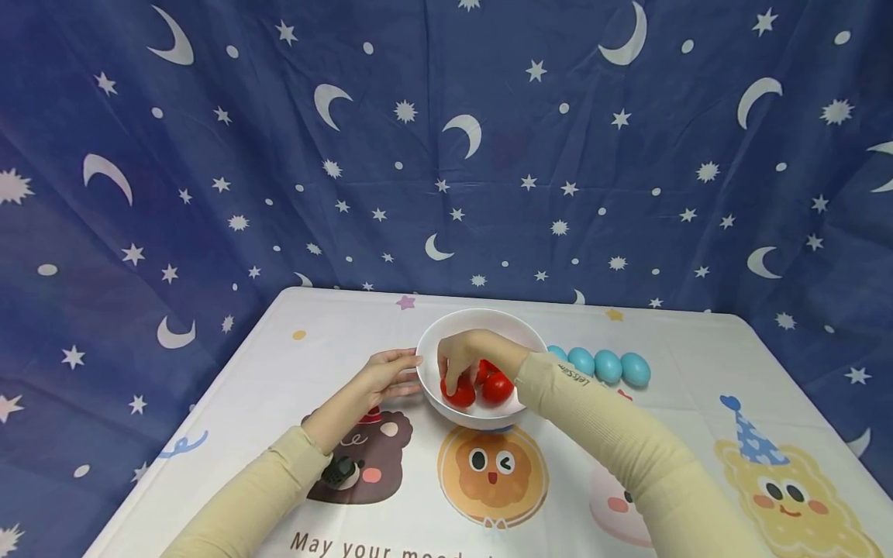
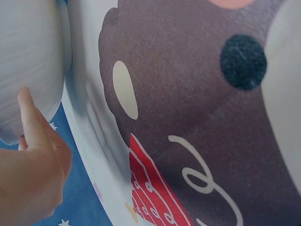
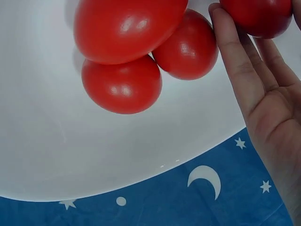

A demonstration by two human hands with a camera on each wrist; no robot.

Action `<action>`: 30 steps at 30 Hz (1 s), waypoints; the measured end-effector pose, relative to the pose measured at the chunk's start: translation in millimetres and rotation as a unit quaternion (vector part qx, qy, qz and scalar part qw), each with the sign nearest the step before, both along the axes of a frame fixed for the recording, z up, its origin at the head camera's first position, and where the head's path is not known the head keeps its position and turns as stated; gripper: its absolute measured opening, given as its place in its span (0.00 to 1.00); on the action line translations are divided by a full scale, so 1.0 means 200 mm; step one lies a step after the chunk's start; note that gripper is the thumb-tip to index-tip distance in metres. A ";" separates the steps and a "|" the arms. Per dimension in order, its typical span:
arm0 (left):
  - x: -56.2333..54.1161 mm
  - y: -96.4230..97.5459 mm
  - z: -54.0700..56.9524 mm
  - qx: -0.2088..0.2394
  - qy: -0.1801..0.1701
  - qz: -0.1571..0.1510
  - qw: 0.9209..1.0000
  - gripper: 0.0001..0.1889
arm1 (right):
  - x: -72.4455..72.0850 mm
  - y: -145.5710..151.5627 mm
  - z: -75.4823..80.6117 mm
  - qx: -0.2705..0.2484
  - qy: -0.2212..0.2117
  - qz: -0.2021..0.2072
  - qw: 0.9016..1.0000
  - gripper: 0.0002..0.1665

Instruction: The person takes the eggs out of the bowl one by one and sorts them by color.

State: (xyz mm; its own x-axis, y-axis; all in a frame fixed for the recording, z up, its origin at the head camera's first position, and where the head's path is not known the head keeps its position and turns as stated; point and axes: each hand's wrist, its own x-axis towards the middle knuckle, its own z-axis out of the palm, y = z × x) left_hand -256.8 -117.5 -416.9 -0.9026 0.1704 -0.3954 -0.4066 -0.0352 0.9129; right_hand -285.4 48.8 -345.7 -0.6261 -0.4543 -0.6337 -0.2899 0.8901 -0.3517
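A white bowl (image 1: pixel 488 322) stands on the table with glossy red eggs in it. My left hand (image 1: pixel 382 375) is at the bowl's left side, its extended fingers touching the outer wall; the left wrist view has one straight finger (image 2: pixel 30 113) against that wall. Reaching down inside the bowl, my right hand (image 1: pixel 463 355) holds a red egg (image 3: pixel 258 18) between fingers and thumb. Three other red eggs (image 3: pixel 122 87) lie close together beside it in the right wrist view. My right forearm partly hides the bowl's right side.
Several light-blue eggs (image 1: pixel 608 366) line up to the right of the bowl, near my right sleeve (image 1: pixel 593 411). The white tablecloth (image 1: pixel 349 322) carries printed cartoon figures. A blue curtain (image 1: pixel 391 194) with moons and stars hangs behind the table.
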 end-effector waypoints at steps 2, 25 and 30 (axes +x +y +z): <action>0.00 0.00 0.00 0.000 -0.003 0.002 1.000 0.26 | 0.00 0.00 0.01 -0.005 -0.003 -0.004 1.000 0.11; 0.00 0.00 0.00 -0.005 0.004 0.005 1.000 0.27 | 0.01 0.10 0.10 -0.090 -0.024 -0.014 0.996 0.12; 0.01 0.01 0.00 -0.007 0.001 0.007 1.000 0.27 | -0.01 0.15 0.10 -0.105 -0.016 -0.020 0.994 0.15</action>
